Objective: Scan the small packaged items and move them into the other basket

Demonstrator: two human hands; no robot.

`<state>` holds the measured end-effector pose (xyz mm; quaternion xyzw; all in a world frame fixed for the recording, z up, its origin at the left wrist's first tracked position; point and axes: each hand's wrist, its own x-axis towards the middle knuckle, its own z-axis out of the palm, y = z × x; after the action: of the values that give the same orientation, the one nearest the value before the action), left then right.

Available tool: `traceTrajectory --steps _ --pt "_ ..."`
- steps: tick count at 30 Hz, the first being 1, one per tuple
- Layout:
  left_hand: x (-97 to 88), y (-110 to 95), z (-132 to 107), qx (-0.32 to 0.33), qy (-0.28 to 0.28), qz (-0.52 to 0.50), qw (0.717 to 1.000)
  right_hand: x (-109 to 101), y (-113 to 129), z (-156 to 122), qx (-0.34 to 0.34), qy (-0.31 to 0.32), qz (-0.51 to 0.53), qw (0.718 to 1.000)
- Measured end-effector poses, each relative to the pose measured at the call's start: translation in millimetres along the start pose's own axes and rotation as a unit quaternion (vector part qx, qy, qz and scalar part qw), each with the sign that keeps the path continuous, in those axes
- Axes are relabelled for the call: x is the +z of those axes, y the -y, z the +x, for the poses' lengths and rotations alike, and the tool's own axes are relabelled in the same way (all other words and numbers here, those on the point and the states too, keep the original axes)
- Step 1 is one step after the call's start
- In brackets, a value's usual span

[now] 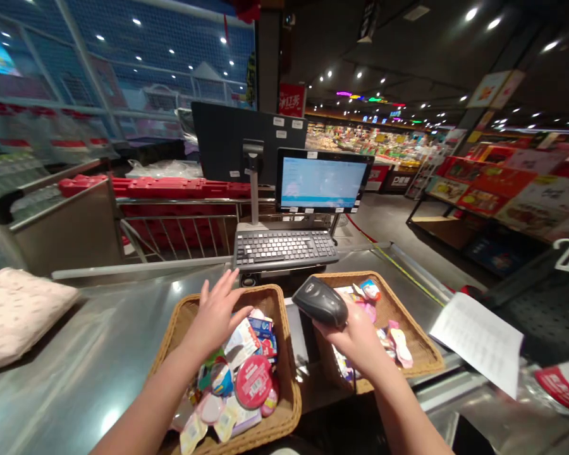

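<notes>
My left hand point(217, 314) hovers over the left wicker basket point(290, 379), fingers spread and nothing in them. Small packaged goods fill that basket, among them a round red container point(254, 382) with a barcode label, a blue box point(260, 326) and several pale pink and cream packs. In my right hand point(355, 335) is a black barcode scanner point(320, 301), its head pointing left between the two baskets. Below the scanner hand sits the right wicker basket point(420, 344), holding several small packs, one of them pink and white point(401, 346).
A keyboard point(284, 248) and a lit monitor point(323, 183) stand beyond the baskets, with a second dark screen point(227, 145) behind. On the metal counter point(99, 354) lie a pale pink bag point(23, 313) at left and a printed paper sheet point(478, 338) at right, near a red-labelled bottle point(562, 385).
</notes>
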<state>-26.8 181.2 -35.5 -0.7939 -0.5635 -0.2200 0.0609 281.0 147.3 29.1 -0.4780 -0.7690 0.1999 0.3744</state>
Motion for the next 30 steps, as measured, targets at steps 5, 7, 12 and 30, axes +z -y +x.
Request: traceTrajectory --steps 5,7,12,30 --pt "19.6 -64.0 48.7 0.091 0.032 -0.065 0.993 -53.0 -25.6 -15.0 0.035 -0.077 -0.084 0.993" --pt "32.9 -93.7 63.2 0.129 0.051 -0.090 0.986 -71.8 -37.9 -22.1 0.047 -0.101 -0.109 0.988" --pt "76.6 -171.3 85.5 0.228 0.126 -0.129 0.957 -105.8 -68.1 -39.0 0.078 -0.140 -0.164 0.973" --pt "207.6 -291.8 111.1 0.320 0.315 -0.048 0.892 -157.4 -126.6 -43.5 0.078 -0.143 -0.156 0.974"
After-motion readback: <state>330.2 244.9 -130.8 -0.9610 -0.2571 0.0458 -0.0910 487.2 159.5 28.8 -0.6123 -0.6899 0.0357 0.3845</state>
